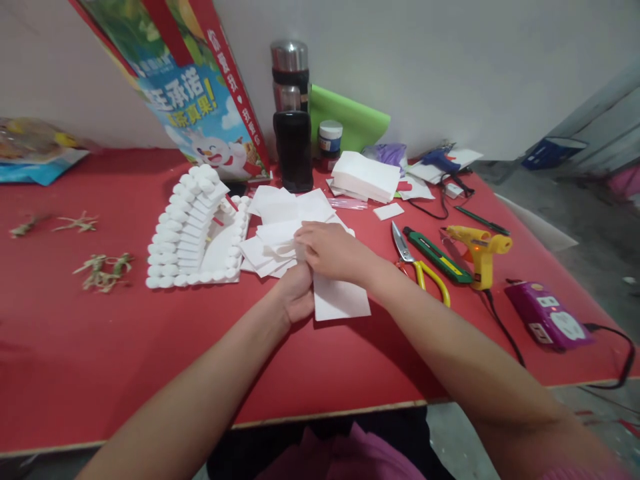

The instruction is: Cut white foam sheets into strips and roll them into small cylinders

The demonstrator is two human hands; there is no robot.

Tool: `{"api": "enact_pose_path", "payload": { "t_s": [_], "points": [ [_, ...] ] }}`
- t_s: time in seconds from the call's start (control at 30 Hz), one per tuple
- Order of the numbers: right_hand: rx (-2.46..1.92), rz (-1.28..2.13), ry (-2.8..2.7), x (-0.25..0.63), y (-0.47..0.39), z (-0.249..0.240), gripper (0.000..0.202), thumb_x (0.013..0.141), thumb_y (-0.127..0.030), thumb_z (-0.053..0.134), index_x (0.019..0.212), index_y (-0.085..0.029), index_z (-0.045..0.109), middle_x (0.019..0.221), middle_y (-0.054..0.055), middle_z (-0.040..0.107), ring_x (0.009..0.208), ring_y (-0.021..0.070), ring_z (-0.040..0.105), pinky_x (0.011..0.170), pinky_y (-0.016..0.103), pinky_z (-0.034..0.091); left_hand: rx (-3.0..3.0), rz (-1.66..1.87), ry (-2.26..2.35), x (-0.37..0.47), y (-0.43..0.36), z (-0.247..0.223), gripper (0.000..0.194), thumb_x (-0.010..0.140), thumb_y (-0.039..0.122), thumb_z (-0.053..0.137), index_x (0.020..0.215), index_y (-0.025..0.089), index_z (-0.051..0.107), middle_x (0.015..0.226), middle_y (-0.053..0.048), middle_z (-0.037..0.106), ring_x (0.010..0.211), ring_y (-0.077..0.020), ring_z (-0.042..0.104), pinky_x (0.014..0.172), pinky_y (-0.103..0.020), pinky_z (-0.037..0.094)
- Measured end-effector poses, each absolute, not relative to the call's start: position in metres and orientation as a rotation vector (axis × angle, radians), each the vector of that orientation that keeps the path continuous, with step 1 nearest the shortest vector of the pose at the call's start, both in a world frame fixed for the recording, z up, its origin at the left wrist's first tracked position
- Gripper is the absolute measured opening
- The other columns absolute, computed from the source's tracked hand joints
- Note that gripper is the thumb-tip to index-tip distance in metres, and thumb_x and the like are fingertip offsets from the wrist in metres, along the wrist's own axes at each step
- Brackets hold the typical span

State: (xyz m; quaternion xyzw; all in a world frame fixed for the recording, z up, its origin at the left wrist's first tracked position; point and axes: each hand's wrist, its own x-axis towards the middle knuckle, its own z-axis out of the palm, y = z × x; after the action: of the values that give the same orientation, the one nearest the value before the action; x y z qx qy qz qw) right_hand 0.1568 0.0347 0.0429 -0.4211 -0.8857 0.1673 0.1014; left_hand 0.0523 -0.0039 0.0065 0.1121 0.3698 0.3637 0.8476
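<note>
My right hand (pixel 333 250) is closed at the upper part of a folded white paper sheet (pixel 343 300), its fingertips bent together. Below and to its left, my left hand (pixel 297 293) cups the same sheet at its left edge, with its fingers partly hidden behind the paper. A loose pile of white papers (pixel 273 207) lies just beyond both hands. Left of that pile stands a white model (pixel 170 240) edged with round puffy white pieces, with a curved row of steps inside.
On the right lie yellow-handled scissors (pixel 420 267), a green utility knife (pixel 437 255), a yellow glue gun (pixel 480 250) and a purple box (pixel 547 317) with cords. A black bottle (pixel 293 150) and a stack of white paper (pixel 365 175) stand behind. Twine figures (pixel 105 272) lie left.
</note>
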Motion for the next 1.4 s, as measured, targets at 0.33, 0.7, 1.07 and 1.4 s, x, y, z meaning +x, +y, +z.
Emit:
{"api": "enact_pose_path", "payload": {
  "t_s": [0.33, 0.7, 1.07, 1.4],
  "points": [
    [-0.829, 0.126, -2.174, 0.219, 0.011, 0.054, 0.021, 0.097, -0.008, 0.051, 0.094, -0.022, 0.066, 0.105, 0.011, 0.07, 0.104, 0.0264, 0.067, 0.092, 0.043, 0.053, 0.09, 0.834, 0.716, 0.037, 0.002, 0.003, 0.043, 0.106, 0.029, 0.049, 0.14, 0.004, 0.059, 0.107, -0.017, 0.08, 0.094, -0.027, 0.078, 0.103, -0.043, 0.057],
    [-0.734, 0.73, -2.246, 0.25, 0.008, 0.029, 0.048, 0.07, 0.013, 0.045, 0.087, -0.024, 0.07, 0.1, 0.004, 0.064, 0.101, 0.0213, 0.064, 0.085, 0.037, 0.052, 0.121, 0.799, 0.657, 0.03, 0.008, 0.0, 0.065, 0.109, 0.037, 0.039, 0.16, -0.002, 0.034, 0.121, -0.024, 0.076, 0.106, -0.0327, 0.077, 0.108, -0.048, 0.052],
    [-0.646, 0.569, -2.396, 0.239, 0.002, 0.032, 0.042, 0.074, 0.011, 0.05, 0.088, -0.021, 0.073, 0.095, 0.006, 0.067, 0.094, 0.0219, 0.06, 0.08, 0.036, 0.051, 0.156, 0.773, 0.576, 0.032, 0.007, -0.004, 0.057, 0.109, 0.035, 0.038, 0.154, 0.001, 0.046, 0.119, -0.021, 0.078, 0.106, -0.0319, 0.077, 0.107, -0.048, 0.052],
    [-0.633, 0.666, -2.415, 0.24, -0.001, 0.034, 0.042, 0.07, 0.011, 0.05, 0.088, -0.019, 0.074, 0.094, 0.006, 0.064, 0.092, 0.0197, 0.061, 0.078, 0.031, 0.05, 0.197, 0.736, 0.59, 0.033, 0.005, 0.0, 0.061, 0.111, 0.042, 0.033, 0.153, 0.0, 0.045, 0.111, -0.02, 0.079, 0.098, -0.0307, 0.078, 0.099, -0.045, 0.055]
  ]
}}
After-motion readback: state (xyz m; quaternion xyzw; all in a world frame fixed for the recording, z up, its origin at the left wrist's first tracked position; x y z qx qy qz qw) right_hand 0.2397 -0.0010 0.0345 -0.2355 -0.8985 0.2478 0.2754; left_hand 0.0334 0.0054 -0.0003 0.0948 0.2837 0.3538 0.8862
